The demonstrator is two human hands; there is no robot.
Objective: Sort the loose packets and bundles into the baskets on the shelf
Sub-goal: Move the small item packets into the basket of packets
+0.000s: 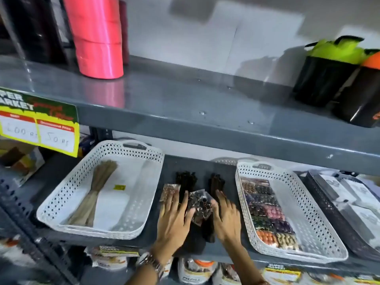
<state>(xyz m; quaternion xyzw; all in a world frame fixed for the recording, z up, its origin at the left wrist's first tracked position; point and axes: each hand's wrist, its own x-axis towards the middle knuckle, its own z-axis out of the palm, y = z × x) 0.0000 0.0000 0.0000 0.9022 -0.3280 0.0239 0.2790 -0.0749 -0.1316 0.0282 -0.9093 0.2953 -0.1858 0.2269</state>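
Two white perforated baskets stand on the grey shelf. The left basket holds a tan fibre bundle. The right basket holds several packets of coloured beads. Between them, loose on the shelf, lie two dark bundles, a clear packet of small dark pieces and a brownish packet. My left hand rests flat, fingers spread, on the brownish packet and beside the clear packet. My right hand lies spread just right of the clear packet, touching its edge.
A black basket with white boxed goods stands at far right. The upper shelf carries pink ribbon rolls and black shaker bottles. A yellow price sign hangs at left. More packets sit on the shelf below.
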